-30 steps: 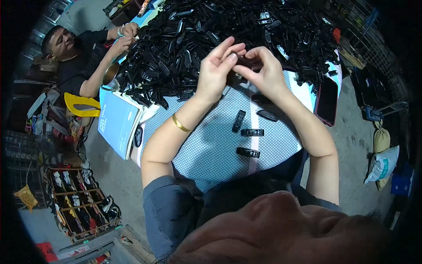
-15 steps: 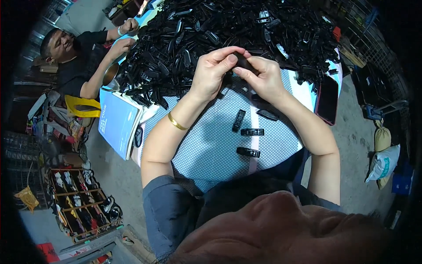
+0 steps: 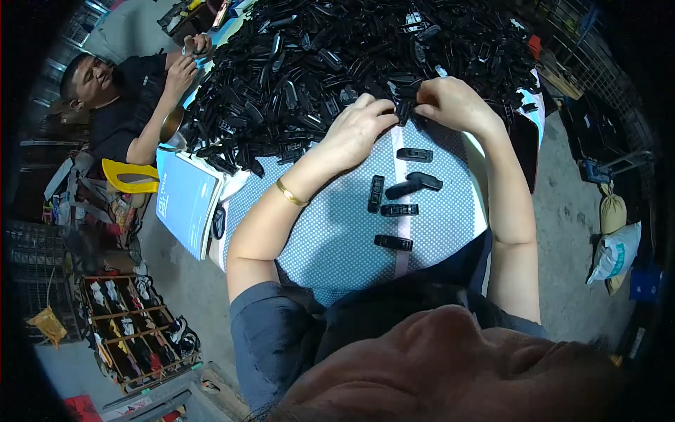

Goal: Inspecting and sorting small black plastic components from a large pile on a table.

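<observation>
Both my hands are at the near edge of a big heap of black plastic clip-like pieces (image 3: pixel 302 63). My left hand (image 3: pixel 355 133), with a gold bangle (image 3: pixel 290 192) on its wrist, reaches in with bent, slightly parted fingers, its tips against the pieces. To its right, my right hand (image 3: pixel 457 104) arches over the heap, thumb and fingers apart; its fingertips are partly hidden. Nothing held shows in either hand. Nearer me on the patterned cloth (image 3: pixel 330 232) lie several separate black pieces: one crosswise (image 3: pixel 415 155), a curved dark one (image 3: pixel 413 184) and others below.
A blue-covered book (image 3: pixel 186 204) and a metal cup (image 3: pixel 173 126) sit at the table's left edge, near a yellow handle-like object (image 3: pixel 130 176). Behind them a co-worker (image 3: pixel 116 98) handles something small. A dark phone (image 3: pixel 524 151) rests at the right edge.
My hands have parted and moved up to the heap; the dark piece they held together has left them. A curved dark piece and a crosswise one now show on the cloth below.
</observation>
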A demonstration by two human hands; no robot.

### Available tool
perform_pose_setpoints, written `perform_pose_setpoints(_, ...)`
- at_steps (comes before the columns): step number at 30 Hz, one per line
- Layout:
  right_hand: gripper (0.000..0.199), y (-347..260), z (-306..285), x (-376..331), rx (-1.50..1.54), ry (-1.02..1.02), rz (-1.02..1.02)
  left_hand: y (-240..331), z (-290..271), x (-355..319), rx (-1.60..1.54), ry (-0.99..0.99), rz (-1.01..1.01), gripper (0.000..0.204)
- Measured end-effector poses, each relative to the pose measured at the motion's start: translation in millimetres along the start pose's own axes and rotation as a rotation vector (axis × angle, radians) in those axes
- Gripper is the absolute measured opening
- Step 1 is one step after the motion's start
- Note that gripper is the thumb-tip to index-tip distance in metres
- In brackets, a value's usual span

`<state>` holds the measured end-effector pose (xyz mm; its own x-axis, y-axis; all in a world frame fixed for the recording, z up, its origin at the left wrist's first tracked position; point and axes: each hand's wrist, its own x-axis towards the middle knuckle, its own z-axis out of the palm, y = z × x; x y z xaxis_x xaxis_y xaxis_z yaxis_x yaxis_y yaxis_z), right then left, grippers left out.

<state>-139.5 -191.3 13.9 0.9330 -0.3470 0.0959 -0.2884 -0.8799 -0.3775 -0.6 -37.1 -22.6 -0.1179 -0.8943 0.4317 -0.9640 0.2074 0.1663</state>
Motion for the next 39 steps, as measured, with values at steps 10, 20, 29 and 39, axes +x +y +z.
perform_pose_setpoints(10,0.039,8,51,35,-0.188,0.559,-0.177,-4,1,-2,0.041,-0.089,0.043,0.026)
perform_pose_setpoints(20,0.019,10,39,38,-0.159,0.592,-0.121,-8,-1,1,-0.229,0.156,-0.165,0.023)
perform_pose_setpoints(29,0.025,-22,32,14,0.481,0.433,-0.176,-8,-6,4,-1.026,0.339,-0.545,0.037)
perform_pose_setpoints(39,0.036,-34,41,10,0.303,0.664,-0.336,-7,-13,4,-0.985,0.408,-0.548,0.030)
